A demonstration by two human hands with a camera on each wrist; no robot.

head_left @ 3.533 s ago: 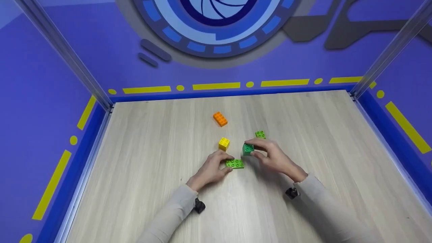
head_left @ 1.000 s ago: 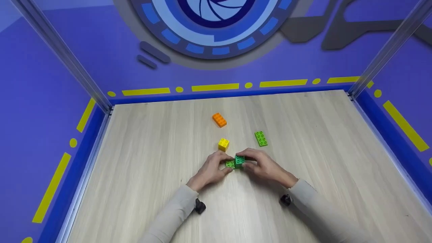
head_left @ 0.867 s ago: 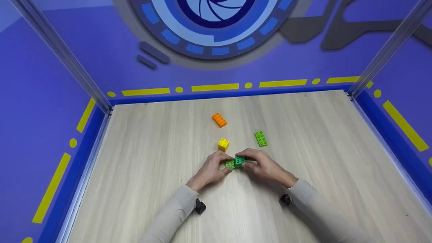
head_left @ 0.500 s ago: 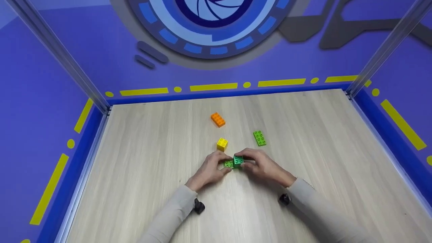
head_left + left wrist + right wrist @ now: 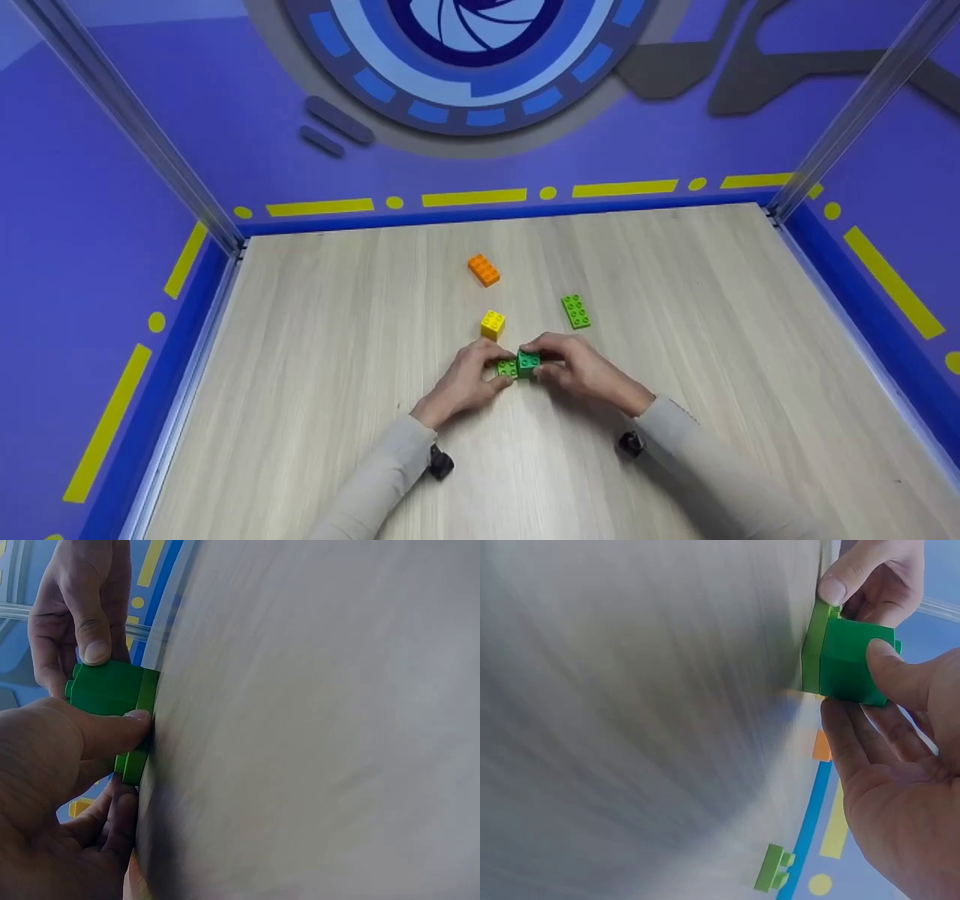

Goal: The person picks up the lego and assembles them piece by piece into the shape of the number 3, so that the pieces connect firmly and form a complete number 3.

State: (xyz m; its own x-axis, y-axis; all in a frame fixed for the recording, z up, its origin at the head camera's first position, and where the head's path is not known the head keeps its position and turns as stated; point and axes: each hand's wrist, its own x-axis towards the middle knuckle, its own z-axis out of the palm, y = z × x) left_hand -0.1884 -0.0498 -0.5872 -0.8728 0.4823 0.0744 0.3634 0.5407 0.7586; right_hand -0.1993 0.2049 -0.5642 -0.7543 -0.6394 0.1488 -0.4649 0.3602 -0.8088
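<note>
A dark green square brick (image 5: 528, 363) sits on the right half of a light green flat plate (image 5: 508, 367) on the wooden table (image 5: 337, 360). My left hand (image 5: 498, 367) pinches the plate's left end between thumb and fingers. From the other side my right hand (image 5: 537, 360) grips the dark green brick. In the left wrist view my thumb (image 5: 105, 733) lies along the plate (image 5: 132, 763) under the brick (image 5: 105, 688). The right wrist view shows the brick (image 5: 851, 664) seated flush on the plate (image 5: 814, 645).
A yellow square brick (image 5: 493, 325) stands just behind the hands. An orange brick (image 5: 484, 269) lies farther back, and a second light green plate (image 5: 575, 311) lies to the right. Blue walls (image 5: 112, 225) with metal posts enclose the table.
The right hand has brought the dark green brick from the right down onto the plate held by the left hand. Over the last second both hands stay nearly still.
</note>
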